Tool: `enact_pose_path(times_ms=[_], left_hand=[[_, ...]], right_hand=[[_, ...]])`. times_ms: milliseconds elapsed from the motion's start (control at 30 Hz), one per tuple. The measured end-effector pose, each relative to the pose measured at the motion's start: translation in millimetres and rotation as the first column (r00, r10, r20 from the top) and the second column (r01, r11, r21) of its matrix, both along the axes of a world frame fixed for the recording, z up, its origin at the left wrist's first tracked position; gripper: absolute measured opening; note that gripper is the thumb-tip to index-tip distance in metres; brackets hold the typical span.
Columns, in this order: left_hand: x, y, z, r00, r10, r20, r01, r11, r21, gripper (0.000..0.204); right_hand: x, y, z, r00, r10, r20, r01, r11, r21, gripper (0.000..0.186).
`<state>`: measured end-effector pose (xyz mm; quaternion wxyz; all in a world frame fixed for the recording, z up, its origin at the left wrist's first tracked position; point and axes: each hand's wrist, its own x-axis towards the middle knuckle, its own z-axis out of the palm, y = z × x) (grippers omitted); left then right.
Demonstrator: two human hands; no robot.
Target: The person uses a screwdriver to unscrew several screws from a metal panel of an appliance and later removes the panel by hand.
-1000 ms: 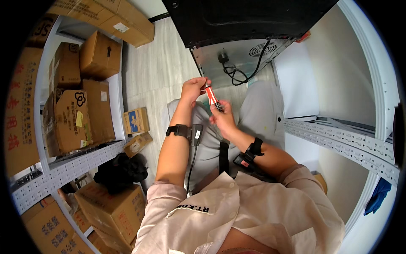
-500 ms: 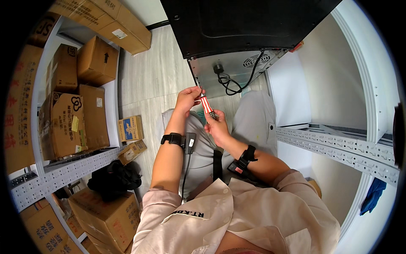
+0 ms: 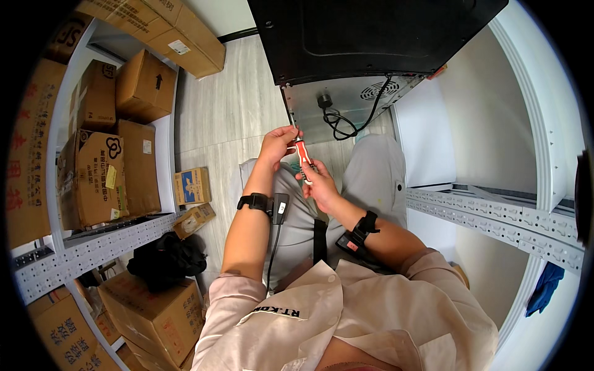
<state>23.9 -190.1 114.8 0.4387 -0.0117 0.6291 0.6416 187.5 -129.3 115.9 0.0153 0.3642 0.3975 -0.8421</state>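
A screwdriver (image 3: 302, 152) with a red and white handle points away from me, its shaft reaching the left edge of a metal back panel (image 3: 303, 125). My right hand (image 3: 318, 182) is closed round the rear end of the handle. Up front, my left hand (image 3: 278, 147) pinches the shaft just ahead of the handle. The panel belongs to a large appliance with a black top (image 3: 377, 37). A black power cord (image 3: 342, 128) with a plug (image 3: 324, 101) hangs in loops against it. The screw at the tip is too small to make out.
On the left, a white metal shelf (image 3: 93, 244) carries several cardboard boxes (image 3: 101, 179). Two small boxes (image 3: 192, 187) and a black cloth bundle (image 3: 168, 261) lie beside it. To the right runs another perforated shelf rail (image 3: 495, 213), with a blue cloth (image 3: 544, 288) below.
The screwdriver handle has turned about its length, showing a different side of its red and white pattern. My right-hand fingers have shifted on it. The whole view has moved slightly.
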Motion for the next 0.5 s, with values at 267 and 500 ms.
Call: enact_pose_path(times_ms=[267, 500], left_hand=[[-0.1, -2.9, 2.8, 1.000, -0.012, -0.019, 0.012, 0.999, -0.037, 0.024], [4.0, 1.3, 8.9, 1.000, 0.005, -0.018, -0.005, 1.000, -0.022, 0.022]], right_hand=[[3.5, 12.2, 12.2, 0.999, 0.000, -0.049, -0.018, 0.931, -0.364, 0.033], [1.7, 12.6, 7.6, 0.996, 0.089, 0.025, -0.087, 0.994, -0.071, 0.033]])
